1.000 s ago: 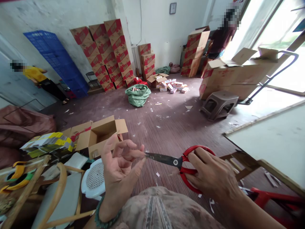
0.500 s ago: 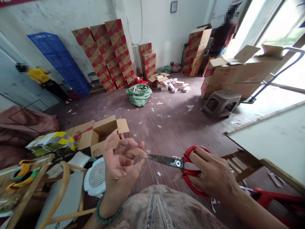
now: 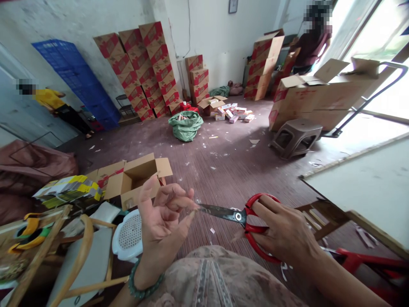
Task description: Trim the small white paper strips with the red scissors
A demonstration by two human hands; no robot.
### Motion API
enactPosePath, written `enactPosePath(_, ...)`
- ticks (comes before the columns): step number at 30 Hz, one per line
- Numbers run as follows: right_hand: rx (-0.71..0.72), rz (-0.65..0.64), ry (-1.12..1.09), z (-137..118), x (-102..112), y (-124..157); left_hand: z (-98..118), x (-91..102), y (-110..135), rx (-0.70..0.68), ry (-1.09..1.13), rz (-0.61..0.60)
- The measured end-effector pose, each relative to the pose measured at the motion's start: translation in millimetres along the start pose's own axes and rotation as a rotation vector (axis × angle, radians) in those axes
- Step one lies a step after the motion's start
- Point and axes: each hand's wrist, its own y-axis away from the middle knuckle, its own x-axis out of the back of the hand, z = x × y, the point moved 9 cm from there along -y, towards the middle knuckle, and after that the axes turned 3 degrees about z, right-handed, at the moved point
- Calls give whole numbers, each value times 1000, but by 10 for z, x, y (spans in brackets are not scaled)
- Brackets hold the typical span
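Observation:
My right hand (image 3: 284, 226) grips the red-handled scissors (image 3: 220, 212), with fingers through the loops and the dark blades pointing left. The blades look closed together, or nearly so. At their tip is my left hand (image 3: 168, 217), palm towards me, its thumb and index finger pinched together while the other fingers curl or stand up. Whatever lies in that pinch, if anything, is too small to make out. The scissor tip meets the left index fingertip, and I cannot tell whether it touches skin or nail. A green bead bracelet (image 3: 143, 288) circles my left wrist.
A wooden chair (image 3: 86, 256), a pale blue stool (image 3: 128, 234) and an open carton (image 3: 140, 175) stand on the left. Beyond are a green sack (image 3: 185, 125), stacked cartons (image 3: 137, 72), a grey stool (image 3: 297, 134) and a loaded trolley (image 3: 319, 102). Two people are farther back.
The hands and scissors hold almost the same pose. The view has tilted slightly, and the person at the back right has turned and shifted to the right.

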Motion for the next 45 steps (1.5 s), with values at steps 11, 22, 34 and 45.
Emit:
enactPosePath(11, 49, -50, 153, -43, -1, -49, -25, 39, 33, 59, 19, 9)
enactPosePath(22, 57, -5, 113, -35, 10, -22, -47, 37, 93, 110, 51, -15)
enactPosePath(34, 66, 36, 171, -48, -43, 14, -99, 61, 56, 196, 57, 17)
enactPosePath(45, 89, 30, 206, -50, -40, 39, -132, 40, 43, 222, 36, -15)
